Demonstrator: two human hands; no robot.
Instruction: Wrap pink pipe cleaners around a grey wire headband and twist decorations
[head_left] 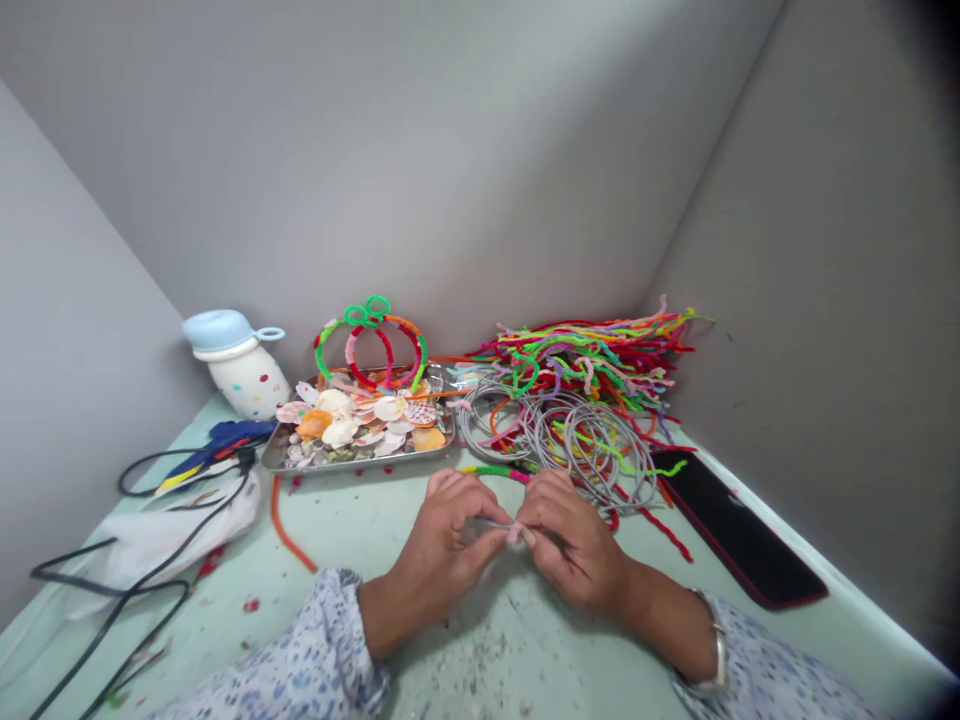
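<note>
My left hand (442, 548) and my right hand (574, 540) meet over the middle of the pale green table (360, 600). Both pinch a thin pale pink pipe cleaner (504, 528) between thumb and fingertips, hands almost touching. A multicoloured wrapped hoop (499, 471) lies just behind my knuckles. A heap of grey wire hoops (577, 440) rests behind my right hand. Further back sits a pile of coloured pipe cleaners (600, 355).
A metal tray (279, 458) of seashells stands behind my left hand, with pipe-cleaner rings (371, 345) upright behind it. A blue glue gun (217, 445) with black cable, a white bag (165, 530), a spotted jar (240, 365), a dark phone (739, 540) and an orange pipe cleaner (289, 535) lie around. Grey walls enclose the table.
</note>
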